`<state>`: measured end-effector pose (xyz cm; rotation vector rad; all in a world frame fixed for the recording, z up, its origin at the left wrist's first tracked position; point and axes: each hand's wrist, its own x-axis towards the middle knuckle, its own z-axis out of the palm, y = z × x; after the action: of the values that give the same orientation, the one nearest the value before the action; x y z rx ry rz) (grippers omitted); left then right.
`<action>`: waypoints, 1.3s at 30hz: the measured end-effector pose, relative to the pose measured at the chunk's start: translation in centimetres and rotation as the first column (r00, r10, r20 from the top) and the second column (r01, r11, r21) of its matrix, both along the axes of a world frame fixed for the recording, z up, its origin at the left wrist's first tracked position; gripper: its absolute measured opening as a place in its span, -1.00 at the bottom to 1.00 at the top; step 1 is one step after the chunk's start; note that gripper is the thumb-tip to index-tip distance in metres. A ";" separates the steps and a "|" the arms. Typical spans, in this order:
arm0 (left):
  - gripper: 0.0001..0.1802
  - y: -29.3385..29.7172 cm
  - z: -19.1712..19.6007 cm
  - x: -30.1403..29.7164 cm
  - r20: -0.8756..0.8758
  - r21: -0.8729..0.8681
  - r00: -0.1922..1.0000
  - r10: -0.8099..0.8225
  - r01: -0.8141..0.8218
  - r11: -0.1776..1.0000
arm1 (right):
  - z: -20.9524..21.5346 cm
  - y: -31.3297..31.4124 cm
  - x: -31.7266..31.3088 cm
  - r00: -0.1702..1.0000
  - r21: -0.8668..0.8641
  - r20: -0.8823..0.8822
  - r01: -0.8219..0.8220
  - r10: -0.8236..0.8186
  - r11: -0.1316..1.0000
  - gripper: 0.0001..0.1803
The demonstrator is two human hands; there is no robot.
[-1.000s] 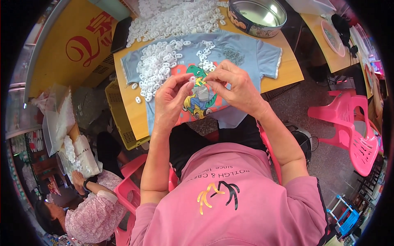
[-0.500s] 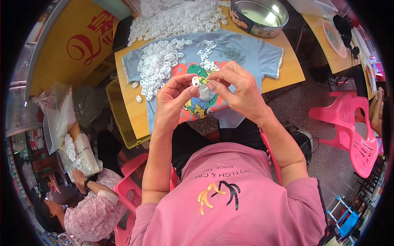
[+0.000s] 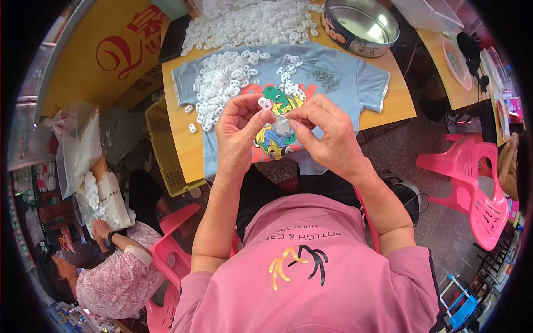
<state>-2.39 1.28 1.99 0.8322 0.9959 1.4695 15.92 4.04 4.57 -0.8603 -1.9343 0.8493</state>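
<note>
My left hand (image 3: pixel 240 129) is closed, pinching a small white oval plastic piece with two holes (image 3: pixel 265 103) between thumb and fingers. Close beside it, the fingertips of my right hand (image 3: pixel 328 126) are pinched together around something thin and light, too small to name. Both hands are over a blue T-shirt (image 3: pixel 364 77) with a dinosaur print, spread across the table. A heap of similar white pieces (image 3: pixel 217 89) lies on its left part. Nearer the middle is a short trail of white pieces (image 3: pixel 290 77), and right of that sits a small pile of thin grey bits (image 3: pixel 326 79).
A bigger mass of white pieces (image 3: pixel 250 25) covers the table's back. A round tin (image 3: pixel 355 41) stands at the back right. Pink stools (image 3: pixel 463 172) stand right and left. At the lower left a person (image 3: pixel 119 272) handles a bag (image 3: pixel 114 205).
My hands have stayed together, with the white piece tilted differently in my left fingers. My right fingertips have shifted slightly lower beside it. The whole view has shifted a little.
</note>
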 end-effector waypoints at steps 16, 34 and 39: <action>-0.79 -0.7 -0.4 0.5 -0.078 0.042 0.994 0.079 -0.076 0.996 | -0.7 -0.2 -1.2 0.993 0.028 0.094 0.068 -0.070 0.997 -0.89; -0.81 -1.6 -0.6 0.7 -0.086 0.168 0.990 0.111 -0.095 0.981 | -2.8 -1.7 -2.2 0.975 -0.244 -0.209 0.027 -0.080 0.969 -0.86; -0.81 -1.6 -0.7 0.9 -0.026 0.228 0.997 0.068 -0.060 0.972 | -4.0 -1.4 -2.0 0.954 -0.251 -0.298 -0.038 -0.040 0.967 -0.85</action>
<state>-1.48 -0.32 1.29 0.9992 0.8977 1.6508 13.89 2.67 0.60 -0.8242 -1.5800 1.1758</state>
